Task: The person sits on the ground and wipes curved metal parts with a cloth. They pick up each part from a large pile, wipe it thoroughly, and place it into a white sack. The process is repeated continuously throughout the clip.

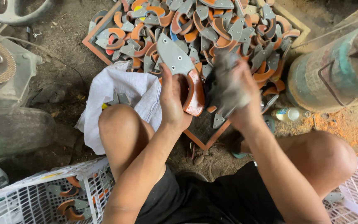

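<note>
Now: both hands busy above the wooden tray (91,45) of parts.
Left hand (171,99) fingers grip grey-and-orange curved metal piece (183,70); right hand (239,93) fingers clutch blurred grey rag (224,83) beside it.

Grey metal blade with curved orange handle (183,74), upright beside blurred grey rag (226,85).

Soft daylight is falling from above and the right, lighting the heap of grey and orange curved metal pieces (212,33) evenly, without glare. The left side is lying in deep shadow around the dark grey machine body (9,120). The right hand (237,93) is showing strong motion blur, smearing the grey rag (222,83). Wide-angle distortion is bending the white plastic baskets (34,195) at the lower corners.
</note>
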